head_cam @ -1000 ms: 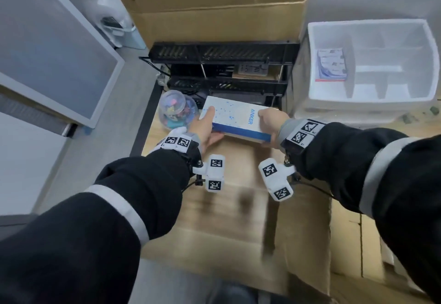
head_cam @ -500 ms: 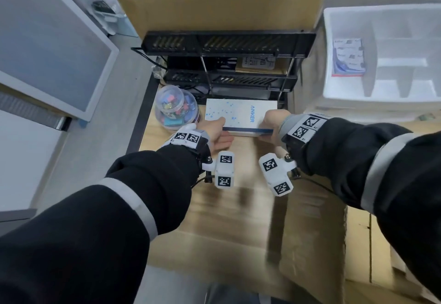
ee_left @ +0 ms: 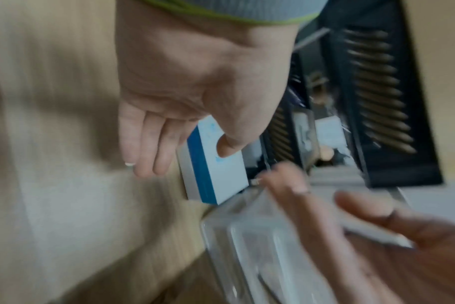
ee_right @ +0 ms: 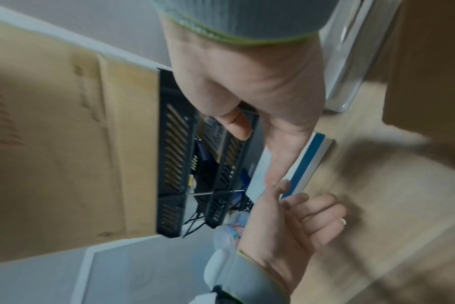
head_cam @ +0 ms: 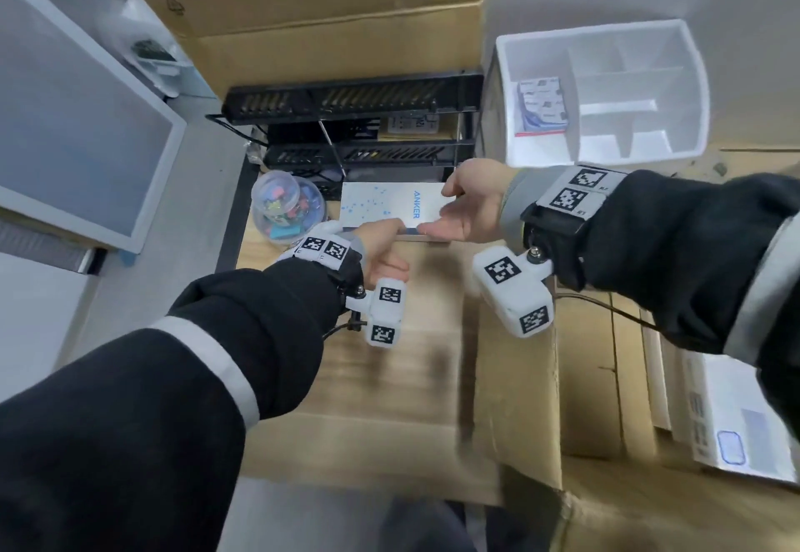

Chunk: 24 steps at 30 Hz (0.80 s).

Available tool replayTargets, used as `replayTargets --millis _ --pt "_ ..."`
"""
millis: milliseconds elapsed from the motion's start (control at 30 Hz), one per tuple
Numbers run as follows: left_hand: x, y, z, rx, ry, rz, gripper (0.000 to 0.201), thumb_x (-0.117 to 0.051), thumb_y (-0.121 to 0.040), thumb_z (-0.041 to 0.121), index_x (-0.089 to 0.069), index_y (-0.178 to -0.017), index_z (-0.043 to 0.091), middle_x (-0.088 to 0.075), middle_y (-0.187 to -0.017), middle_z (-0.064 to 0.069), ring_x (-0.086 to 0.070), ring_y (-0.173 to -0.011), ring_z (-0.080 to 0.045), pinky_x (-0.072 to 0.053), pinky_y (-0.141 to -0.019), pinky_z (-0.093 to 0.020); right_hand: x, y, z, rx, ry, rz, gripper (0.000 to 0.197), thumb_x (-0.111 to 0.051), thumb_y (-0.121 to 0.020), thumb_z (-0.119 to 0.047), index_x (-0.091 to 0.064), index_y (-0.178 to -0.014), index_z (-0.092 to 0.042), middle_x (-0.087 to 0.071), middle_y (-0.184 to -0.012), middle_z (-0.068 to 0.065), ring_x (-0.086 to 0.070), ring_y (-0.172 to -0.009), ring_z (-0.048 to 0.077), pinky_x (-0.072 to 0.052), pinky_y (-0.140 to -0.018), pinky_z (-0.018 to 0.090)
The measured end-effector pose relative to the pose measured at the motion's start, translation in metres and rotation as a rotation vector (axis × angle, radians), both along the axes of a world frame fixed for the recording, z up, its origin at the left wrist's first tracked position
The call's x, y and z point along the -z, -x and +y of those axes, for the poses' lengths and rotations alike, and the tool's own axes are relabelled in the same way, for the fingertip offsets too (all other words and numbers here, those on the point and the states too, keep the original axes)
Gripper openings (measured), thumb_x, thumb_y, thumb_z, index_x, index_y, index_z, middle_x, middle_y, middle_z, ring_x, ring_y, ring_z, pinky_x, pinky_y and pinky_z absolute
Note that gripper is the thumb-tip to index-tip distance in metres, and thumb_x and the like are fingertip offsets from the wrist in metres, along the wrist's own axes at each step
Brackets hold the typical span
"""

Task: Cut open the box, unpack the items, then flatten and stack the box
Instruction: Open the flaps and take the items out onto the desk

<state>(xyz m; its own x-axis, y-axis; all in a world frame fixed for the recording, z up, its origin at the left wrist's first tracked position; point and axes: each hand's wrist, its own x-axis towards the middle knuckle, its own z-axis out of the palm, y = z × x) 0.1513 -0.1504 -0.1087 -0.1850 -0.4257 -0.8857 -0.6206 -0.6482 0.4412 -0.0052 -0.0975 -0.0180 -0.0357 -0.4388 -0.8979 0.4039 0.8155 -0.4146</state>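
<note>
Left hand [head_cam: 381,244] now loose beside Anker box [head_cam: 381,207], right hand [head_cam: 472,200] opened, thumb on it

Your wooden desk [head_cam: 303,378] carries the Anker box [head_cam: 381,207], clip jar [head_cam: 288,209] at nine o'clock, black rack [head_cam: 355,96] at twelve.

Soft, even indoor light fills all three views, with no glare and no hard highlights. In the head view the cardboard [head_cam: 389,382] at 6 o'clock is smeared by motion blur, with dim shadows of the wrist cameras across it; wide-angle bending curves edges toward 9 and 3 o'clock. The left wrist view is heavily blurred, worst at 8 o'clock and over the fingers at 4 o'clock. The right wrist view is softer still toward 3 and 9 o'clock, with a dark shadow at 3 o'clock.
</note>
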Motion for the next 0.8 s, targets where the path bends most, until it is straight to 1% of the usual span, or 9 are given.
replayTargets --millis 33,167,367,500,600,667,700,733,800 --pt "-0.01 0.007 0.006 0.086 0.038 -0.017 0.044 -0.05 -0.097 0.041 -0.05 -0.127 0.008 -0.073 -0.095 -0.018 -0.072 -0.072 -0.029 -0.06 -0.08 -0.039 -0.016 0.006 0.011 -0.045 0.014 -0.051 0.032 -0.043 -0.093 -0.006 -0.048 -0.123 0.001 -0.064 -0.118 0.025 -0.073 -0.082 0.038 -0.063 -0.062 0.042" --pt "-0.06 0.045 0.034 0.439 0.187 0.007 0.029 -0.053 -0.098 0.028 -0.057 -0.109 0.001 -0.075 -0.079 -0.014 -0.071 -0.062 -0.024 -0.055 -0.054 -0.028 -0.053 0.05 0.067 -0.052 0.017 0.043 0.018 -0.044 -0.092 -0.014 -0.06 -0.094 -0.006 -0.076 -0.092 0.013 -0.074 -0.07 0.02 -0.058 -0.065 0.026" --pt "-0.138 0.13 0.1 0.679 0.502 0.107 0.016 -0.052 -0.09 0.015 -0.06 -0.079 0.007 -0.069 -0.058 -0.009 -0.061 -0.046 -0.022 -0.041 -0.042 -0.02 -0.072 0.137 0.195 0.065 -0.077 0.236 0.015 -0.043 -0.091 -0.014 -0.055 -0.081 -0.013 -0.075 -0.077 0.011 -0.072 -0.06 0.019 -0.058 -0.057 0.026" --pt "-0.161 0.183 0.158 0.739 0.564 0.202 0.011 -0.052 -0.094 0.015 -0.055 -0.093 0.004 -0.069 -0.077 -0.018 -0.059 -0.057 -0.026 -0.043 -0.038 -0.019 -0.059 0.168 0.254 0.057 -0.249 0.414 0.015 -0.045 -0.084 -0.021 -0.05 -0.087 -0.007 -0.06 -0.089 0.023 -0.061 -0.073 0.032 -0.05 -0.063 0.036" --pt "-0.152 0.214 0.202 0.891 0.354 0.139 0.033 -0.054 -0.098 0.024 -0.051 -0.119 -0.001 -0.07 -0.089 -0.02 -0.068 -0.066 -0.027 -0.062 -0.06 -0.034 -0.039 0.181 0.277 0.07 -0.295 0.493 0.012 -0.043 -0.085 -0.025 -0.049 -0.082 -0.014 -0.044 -0.069 0.015 -0.044 -0.057 0.027 -0.047 -0.06 0.031" --pt "-0.137 0.226 0.224 0.915 0.23 0.07 0.046 -0.055 -0.097 0.03 -0.047 -0.132 0.001 -0.067 -0.101 -0.023 -0.072 -0.079 -0.031 -0.063 -0.075 -0.043 -0.036 0.177 0.283 0.06 -0.315 0.429 0.02 -0.045 -0.085 -0.024 -0.056 -0.094 -0.012 -0.056 -0.082 0.016 -0.056 -0.072 0.031 -0.045 -0.077 0.039" --pt "-0.127 0.23 0.232 0.904 0.188 0.045 0.052 -0.055 -0.097 0.032 -0.044 -0.138 0.003 -0.066 -0.106 -0.024 -0.072 -0.085 -0.033 -0.062 -0.079 -0.046 -0.032 0.175 0.284 0.035 -0.32 0.441 0.035 -0.045 -0.09 -0.021 -0.055 -0.12 -0.009 -0.06 -0.106 0.02 -0.059 -0.095 0.037 -0.04 -0.086 0.04" --pt "-0.118 0.231 0.236 0.882 0.156 0.028 0.057 -0.055 -0.097 0.033 -0.04 -0.143 0.004 -0.064 -0.111 -0.026 -0.072 -0.089 -0.037 -0.061 -0.083 -0.05 -0.029 0.171 0.28 0.006 -0.303 0.489 0.048 -0.042 -0.097 -0.017 -0.039 -0.143 -0.005 -0.05 -0.133 0.025 -0.051 -0.119 0.042 -0.037 -0.091 0.041" --pt "-0.101 0.236 0.245 0.824 0.096 -0.008 0.063 -0.054 -0.097 0.034 -0.031 -0.148 0.005 -0.059 -0.119 -0.03 -0.069 -0.1 -0.043 -0.057 -0.09 -0.054 -0.022 0.165 0.275 -0.053 -0.293 0.526 0.053 -0.034 -0.104 -0.013 -0.018 -0.151 0.005 -0.025 -0.155 0.029 -0.033 -0.138 0.043 -0.035 -0.104 0.046"
